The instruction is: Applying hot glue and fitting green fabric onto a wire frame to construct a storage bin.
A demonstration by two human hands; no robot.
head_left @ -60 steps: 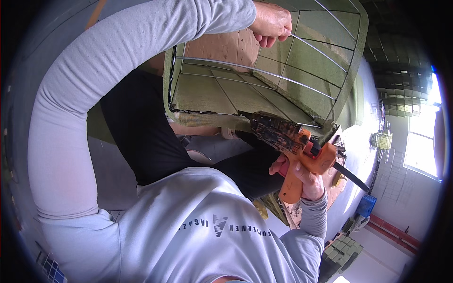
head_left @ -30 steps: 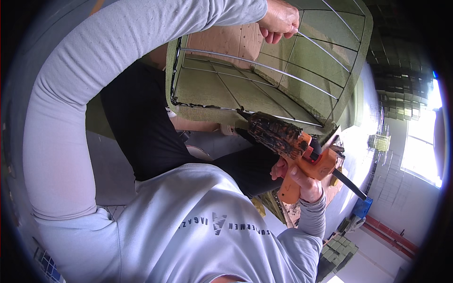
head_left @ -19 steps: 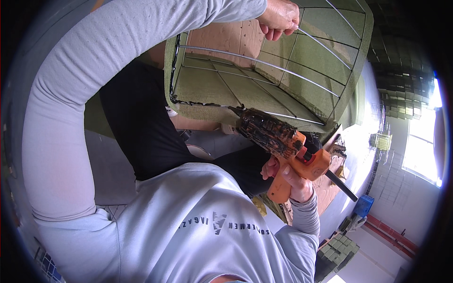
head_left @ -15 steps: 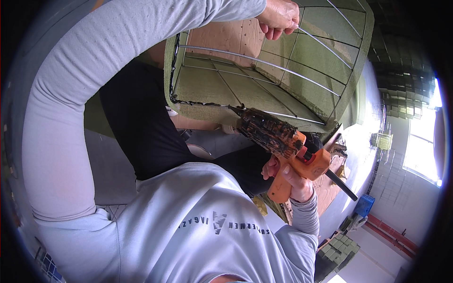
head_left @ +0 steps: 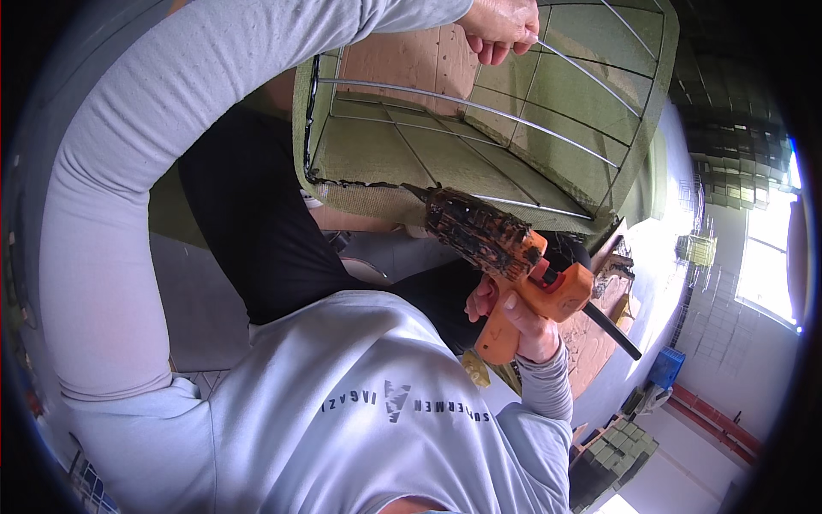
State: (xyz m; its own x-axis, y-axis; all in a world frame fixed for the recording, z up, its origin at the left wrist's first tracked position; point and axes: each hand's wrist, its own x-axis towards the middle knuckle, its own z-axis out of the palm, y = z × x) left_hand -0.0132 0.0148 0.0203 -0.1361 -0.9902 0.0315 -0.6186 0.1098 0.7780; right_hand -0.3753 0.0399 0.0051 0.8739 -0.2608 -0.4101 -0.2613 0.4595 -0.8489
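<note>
Head view: toward one o'clock, the left hand [head_left: 503,26] is closed on a wire [head_left: 586,74] of the green fabric-covered frame [head_left: 368,154]; toward four o'clock, the right hand [head_left: 529,330] grips an orange glue gun [head_left: 488,236], its nozzle [head_left: 416,192] at the frame's black-smeared edge [head_left: 360,183].

Here on the right, a tan board [head_left: 584,353] carries a black-smeared lump [head_left: 615,265]; farther right, pale floor [head_left: 655,317] holds a blue crate [head_left: 666,368].
</note>
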